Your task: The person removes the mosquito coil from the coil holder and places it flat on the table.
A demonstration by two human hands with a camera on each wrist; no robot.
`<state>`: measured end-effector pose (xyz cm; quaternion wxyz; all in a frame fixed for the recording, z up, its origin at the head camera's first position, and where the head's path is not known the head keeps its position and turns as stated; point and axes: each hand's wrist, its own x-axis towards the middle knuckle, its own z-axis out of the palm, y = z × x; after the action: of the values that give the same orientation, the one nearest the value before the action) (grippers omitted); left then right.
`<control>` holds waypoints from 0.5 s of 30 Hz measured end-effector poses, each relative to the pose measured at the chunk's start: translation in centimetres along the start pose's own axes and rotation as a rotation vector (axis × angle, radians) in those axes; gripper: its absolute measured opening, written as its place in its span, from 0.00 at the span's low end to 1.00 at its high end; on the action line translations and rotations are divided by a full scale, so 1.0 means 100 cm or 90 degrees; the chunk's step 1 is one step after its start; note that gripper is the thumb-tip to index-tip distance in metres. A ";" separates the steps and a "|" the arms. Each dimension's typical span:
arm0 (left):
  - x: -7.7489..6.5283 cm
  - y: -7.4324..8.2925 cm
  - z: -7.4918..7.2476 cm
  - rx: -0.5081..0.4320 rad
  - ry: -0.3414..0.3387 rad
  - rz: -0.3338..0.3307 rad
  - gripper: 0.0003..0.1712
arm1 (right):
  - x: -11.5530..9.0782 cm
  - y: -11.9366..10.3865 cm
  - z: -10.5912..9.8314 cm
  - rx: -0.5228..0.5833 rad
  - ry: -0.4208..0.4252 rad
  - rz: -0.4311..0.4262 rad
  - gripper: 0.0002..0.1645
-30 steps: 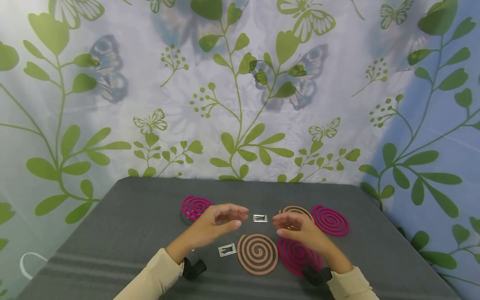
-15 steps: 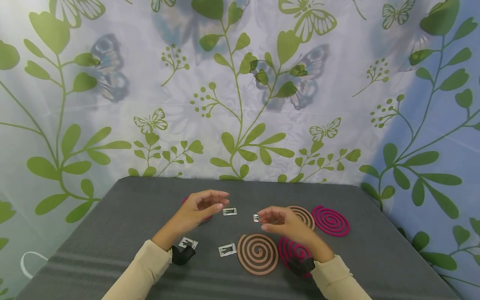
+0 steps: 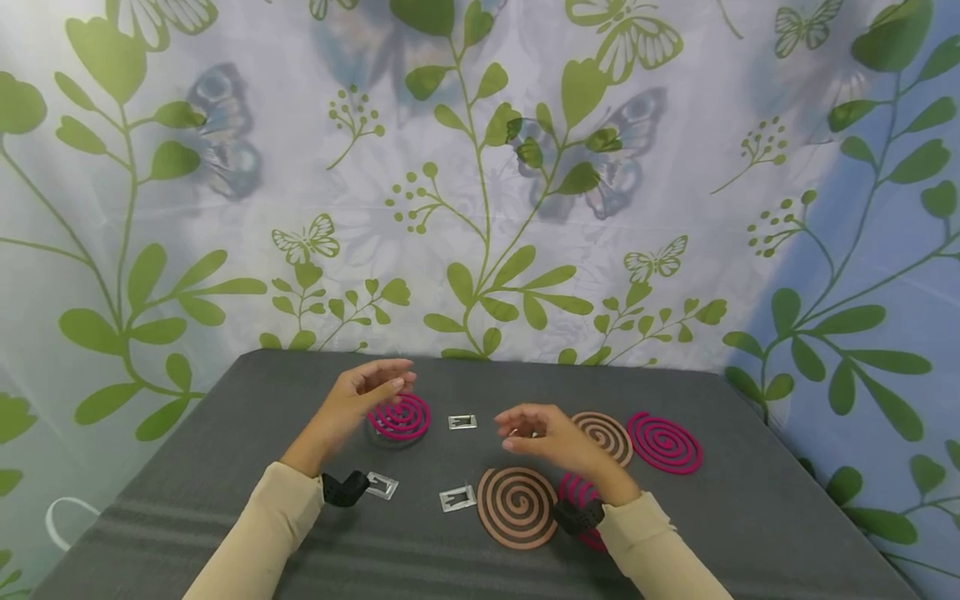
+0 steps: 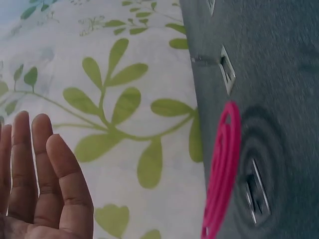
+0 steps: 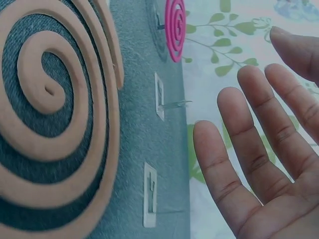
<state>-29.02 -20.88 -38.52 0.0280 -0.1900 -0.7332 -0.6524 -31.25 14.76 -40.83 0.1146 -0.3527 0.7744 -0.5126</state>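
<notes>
My left hand [image 3: 347, 415] hovers above the table with its fingers relaxed, holding nothing. Just beyond it a pink mosquito coil [image 3: 408, 415] sits raised on a metal stand [image 4: 256, 194], its shadow on the cloth below. My right hand [image 3: 558, 440] is also in the air, fingers loosely bent, nothing in them. It partly covers one small metal coil stand. Another coil stand [image 3: 462, 422] lies between the hands, and nearer me are two more, a left stand [image 3: 382, 486] and a middle stand [image 3: 457, 498]. In the right wrist view a brown coil [image 5: 75, 124] lies close by.
A brown mosquito coil [image 3: 517, 508] lies front centre, with a pink coil [image 3: 577, 490] beside it, partly under the right wrist. Farther right are another brown coil [image 3: 611, 437] and a pink coil [image 3: 665, 442]. The grey table [image 3: 262, 392] meets a leaf-printed curtain [image 3: 420, 275].
Both hands have moved left and apart from each other. The left hand has uncovered the raised pink coil and stands; the right hand has come over another stand. Nothing was picked up.
</notes>
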 end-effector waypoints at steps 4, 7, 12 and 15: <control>0.000 -0.010 -0.012 -0.011 0.051 -0.038 0.26 | 0.007 0.000 0.005 -0.003 -0.007 0.015 0.22; -0.001 -0.018 -0.020 -0.004 0.085 -0.067 0.27 | 0.015 0.001 0.008 -0.005 -0.017 0.026 0.23; -0.003 -0.030 -0.031 0.003 0.118 -0.111 0.30 | 0.027 0.004 0.012 -0.002 -0.023 0.025 0.23; -0.003 -0.037 -0.036 0.010 0.136 -0.133 0.31 | 0.034 0.005 0.013 0.004 -0.023 0.031 0.24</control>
<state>-30.61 -24.70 -41.54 0.0395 -0.0419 -0.7471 -0.6622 -33.21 11.67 -41.21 0.1421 -0.3425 0.7788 -0.5059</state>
